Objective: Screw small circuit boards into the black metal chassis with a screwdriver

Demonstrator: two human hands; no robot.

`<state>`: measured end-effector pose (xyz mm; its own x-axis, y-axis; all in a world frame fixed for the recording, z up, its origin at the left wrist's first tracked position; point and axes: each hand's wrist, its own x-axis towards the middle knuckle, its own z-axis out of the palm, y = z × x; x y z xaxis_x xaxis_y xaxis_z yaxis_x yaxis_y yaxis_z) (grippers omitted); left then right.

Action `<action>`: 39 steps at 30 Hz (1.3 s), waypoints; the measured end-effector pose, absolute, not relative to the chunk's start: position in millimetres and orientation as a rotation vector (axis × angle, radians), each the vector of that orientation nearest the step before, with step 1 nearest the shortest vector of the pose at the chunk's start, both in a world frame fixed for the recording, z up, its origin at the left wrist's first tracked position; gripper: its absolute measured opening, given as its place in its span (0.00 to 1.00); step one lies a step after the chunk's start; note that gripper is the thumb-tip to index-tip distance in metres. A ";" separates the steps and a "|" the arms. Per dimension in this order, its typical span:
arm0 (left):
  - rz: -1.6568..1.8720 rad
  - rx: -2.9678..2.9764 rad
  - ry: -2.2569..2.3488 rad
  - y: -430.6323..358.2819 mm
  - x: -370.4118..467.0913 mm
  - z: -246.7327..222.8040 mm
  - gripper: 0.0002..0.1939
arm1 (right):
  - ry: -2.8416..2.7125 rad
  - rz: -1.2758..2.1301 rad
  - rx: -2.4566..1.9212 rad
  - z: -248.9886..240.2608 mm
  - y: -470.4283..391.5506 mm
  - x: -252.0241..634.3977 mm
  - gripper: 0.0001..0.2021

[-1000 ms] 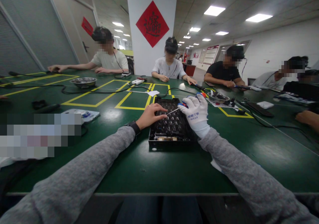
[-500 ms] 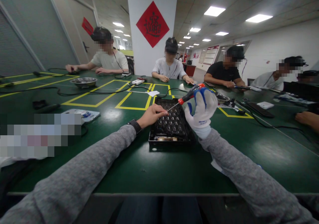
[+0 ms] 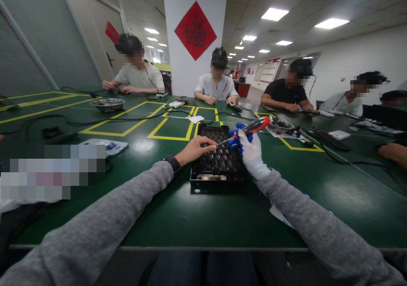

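My right hand point(image 3: 251, 150), in a white glove with blue-coated fingers, is closed on a screwdriver point(image 3: 258, 125) with a red and black handle. Its thin shaft slants down to the left. The tip meets the fingertips of my bare left hand point(image 3: 199, 147), which are pinched together; whatever may be between them is too small to make out. Both hands are above an open black casing point(image 3: 219, 165) that lies on the table, its inside covered with rows of shiny shapes. A light-coloured strip shows at its near end.
On the green table point(image 3: 152, 214) with yellow tape lines stand a metal bowl point(image 3: 108, 104) at the left and another bowl point(image 3: 281, 125) at the right. A white power strip point(image 3: 176, 104), cables and a paper scrap point(image 3: 196, 119) lie beyond the casing. Several co-workers sit around.
My right hand has turned and its fingers have changed their grasp on the screwdriver, whose handle now reaches further right and lower. My left hand stays at the tip, shifted very slightly right.
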<state>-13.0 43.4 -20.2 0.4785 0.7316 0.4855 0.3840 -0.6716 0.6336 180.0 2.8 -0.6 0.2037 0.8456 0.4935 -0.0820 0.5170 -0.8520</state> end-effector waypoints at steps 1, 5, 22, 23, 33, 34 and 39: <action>1.063 2.259 0.968 43.2 -13.7 -21.6 0.20 | -1.174 0.741 -0.798 -1.9 2.9 180.2 0.24; 1.054 2.242 1.100 45.0 -15.5 -29.3 0.22 | -1.159 0.714 -0.788 -5.1 3.3 181.1 0.23; 1.079 2.129 1.006 41.8 -12.8 -28.2 0.16 | -1.187 0.656 -0.782 -2.2 -4.4 180.5 0.22; 1.077 2.120 1.001 41.3 -12.4 -27.9 0.17 | -1.192 0.658 -0.781 -2.1 -4.8 180.2 0.22; 1.075 2.054 0.950 38.1 -10.5 -26.2 0.20 | -1.226 0.657 -0.793 -3.8 -3.8 180.6 0.22; 1.075 2.057 0.951 38.1 -10.6 -26.0 0.20 | -1.233 0.649 -0.799 -3.8 -3.8 180.8 0.22; 1.060 2.073 0.938 37.9 -11.3 -25.9 0.19 | -1.294 0.599 -0.835 -1.7 -7.8 179.5 0.22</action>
<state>-11.3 37.9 -25.9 0.4253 0.8069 0.4098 0.3081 -0.5549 0.7727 179.5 -7.8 -1.7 0.1951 0.7892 0.5824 0.0665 0.5818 -0.8106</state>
